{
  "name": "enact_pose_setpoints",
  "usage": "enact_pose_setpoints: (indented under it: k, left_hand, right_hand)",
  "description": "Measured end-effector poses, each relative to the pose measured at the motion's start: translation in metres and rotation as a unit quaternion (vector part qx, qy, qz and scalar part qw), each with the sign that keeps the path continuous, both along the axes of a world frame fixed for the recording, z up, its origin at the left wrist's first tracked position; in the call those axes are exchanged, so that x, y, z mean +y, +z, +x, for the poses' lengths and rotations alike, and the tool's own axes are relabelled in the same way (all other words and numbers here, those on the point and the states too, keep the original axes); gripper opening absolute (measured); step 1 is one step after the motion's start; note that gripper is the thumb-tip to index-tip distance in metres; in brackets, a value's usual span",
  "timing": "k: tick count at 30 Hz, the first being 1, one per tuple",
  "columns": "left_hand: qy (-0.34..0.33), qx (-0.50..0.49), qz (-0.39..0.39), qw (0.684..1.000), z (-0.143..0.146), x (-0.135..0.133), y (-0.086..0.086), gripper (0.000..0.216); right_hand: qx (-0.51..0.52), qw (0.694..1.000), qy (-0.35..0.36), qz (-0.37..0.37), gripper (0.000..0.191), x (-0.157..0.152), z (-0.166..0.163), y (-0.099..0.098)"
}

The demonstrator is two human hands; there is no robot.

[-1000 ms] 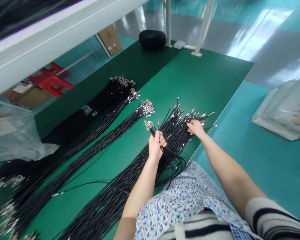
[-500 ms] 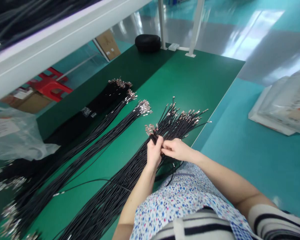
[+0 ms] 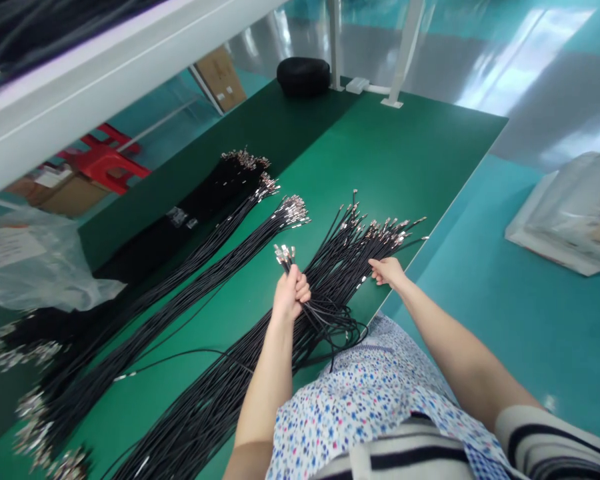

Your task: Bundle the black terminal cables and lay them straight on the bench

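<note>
My left hand [image 3: 291, 293] is wrapped round a small bunch of black cables [image 3: 325, 310], whose metal-tipped ends [image 3: 285, 255] stick up above the fist. The rest of that bunch loops down to the right. Under and beyond it a large bundle of black cables [image 3: 220, 380] lies across the green table, its ends fanned out at the right. At the near side of this fan, my right hand [image 3: 387, 272] pinches a black cable between thumb and forefinger; the fingertips partly hide it.
Further left lie other cable bundles [image 3: 220, 267] and a dark wrapped stack [image 3: 165, 230]. A clear plastic bag [image 3: 45, 260] is at the left. A black case [image 3: 303, 77] and white shelf posts [image 3: 397, 60] stand at the back. The table edge [image 3: 460, 193] runs along the right.
My hands have come apart. The left moved slightly left with its bunch of cables; the right moved right and up to the fanned cable ends. The view has shifted a little.
</note>
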State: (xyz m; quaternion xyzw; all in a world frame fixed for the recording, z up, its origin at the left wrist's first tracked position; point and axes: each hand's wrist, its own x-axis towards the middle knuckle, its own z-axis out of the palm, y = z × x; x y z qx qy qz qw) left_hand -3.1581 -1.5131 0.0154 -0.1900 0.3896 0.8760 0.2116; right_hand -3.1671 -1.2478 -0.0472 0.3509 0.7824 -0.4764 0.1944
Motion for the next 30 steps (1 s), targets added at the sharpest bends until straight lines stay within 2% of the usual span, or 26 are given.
enact_pose_setpoints:
  k: [4,8,15,19,22,23,25,26,28,30]
  left_hand:
    - [0.027,-0.004,-0.065,0.998,0.000,0.022,-0.008,0.037]
    - [0.014,0.034,-0.062,0.997,0.004,0.032,-0.002,0.033]
    - [0.003,0.042,-0.056,0.998,0.009,0.032,-0.001,0.033]
    - [0.008,0.048,-0.050,0.998,0.012,0.030,-0.004,0.033]
    - [0.014,0.052,-0.054,0.997,0.014,0.030,-0.001,0.033]
    - [0.012,0.055,-0.057,0.997,0.014,0.031,0.001,0.033]
    - [-0.006,0.067,-0.067,0.996,0.015,0.036,0.007,0.034]
    - [-0.019,0.078,-0.073,0.994,0.015,0.039,0.011,0.035]
    - [-0.044,0.112,-0.094,0.988,0.017,0.046,0.018,0.039]
    - [-0.050,0.148,-0.128,0.980,0.021,0.053,0.024,0.044]
  right_hand:
    - [0.024,0.999,-0.021,0.001,0.022,-0.005,0.006,0.004]
    - [0.040,0.999,-0.012,0.007,0.019,-0.004,0.007,0.007]
    - [-0.042,0.998,0.007,-0.036,0.010,0.003,-0.007,0.009]
    - [0.012,1.000,-0.001,-0.025,0.009,-0.002,0.007,0.016]
    - [0.069,0.997,0.020,-0.011,0.012,-0.011,0.025,0.032]
    - [0.094,0.994,0.049,-0.012,0.013,-0.015,0.029,0.039]
    - [0.158,0.974,0.160,-0.011,0.017,-0.026,0.035,0.056]
    - [0.193,0.952,0.236,-0.002,0.020,-0.034,0.037,0.064]
    - [0.250,0.888,0.385,0.037,0.022,-0.051,0.037,0.080]
    - [0.262,0.828,0.485,0.098,0.023,-0.071,0.037,0.093]
